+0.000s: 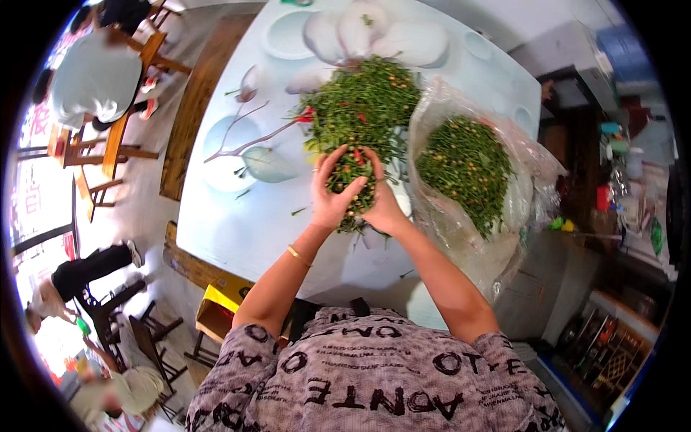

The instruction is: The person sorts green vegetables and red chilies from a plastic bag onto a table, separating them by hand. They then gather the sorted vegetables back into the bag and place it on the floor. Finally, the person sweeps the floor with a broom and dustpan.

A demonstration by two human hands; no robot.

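Observation:
Both my hands are cupped around a clump of small green chillies (351, 186) with a few red and orange ones among them. On its left side is my left hand (329, 202), its thumb lying across the front. My right hand (384, 202) curves around the other side, palm partly hidden. Just beyond my fingertips spreads a larger heap of green chillies (361, 102), dotted with red. To the right, an open clear plastic bag (459, 216) holds more of the green chillies (467, 167). Everything rests on a pale table (259, 237) printed with flowers.
Loose stems or chilli bits (241, 171) lie on the table's left side. A wooden bench (208, 97) runs along that edge. A yellow cardboard box (229, 289) stands near my left elbow. Several people sit at the left, one on a wooden bench (114, 146). Shelving (610, 345) stands at right.

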